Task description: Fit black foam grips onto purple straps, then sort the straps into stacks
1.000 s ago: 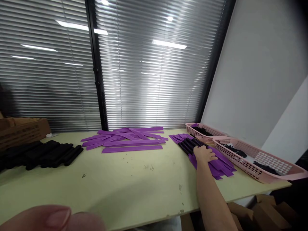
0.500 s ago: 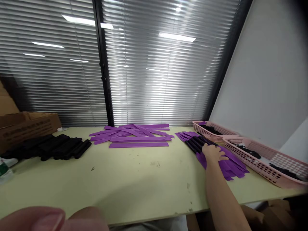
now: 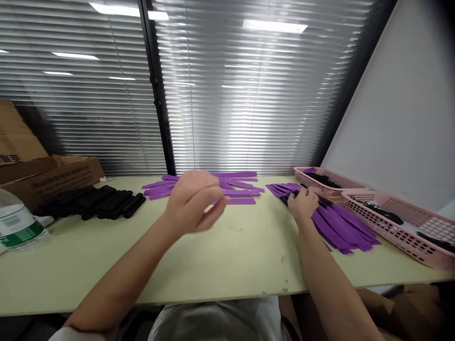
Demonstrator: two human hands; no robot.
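My left hand (image 3: 195, 201) is raised over the middle of the table, in front of a loose pile of flat purple strips (image 3: 241, 201). Its fingers are curled in, a little blurred, and no object shows in them. Far to the right, my right hand (image 3: 304, 203) lies on a fanned row of purple strips (image 3: 343, 225) with ribbed black sleeves (image 3: 324, 202) around their middles. The fingers bend over the black part, and the hand covers most of those sleeves.
Black padded rolls (image 3: 103, 201) lie at the left, by an open cardboard box (image 3: 64, 177) and a clear bottle with a green label (image 3: 21, 225). Two pink baskets (image 3: 398, 237) holding black items stand along the right. Blinds (image 3: 227, 118) rise behind the yellowish table (image 3: 227, 265).
My left hand has moved from close under the camera out over the table. My right hand's fingers, spread before, are now more bent over the sleeves. The view has tilted slightly down.
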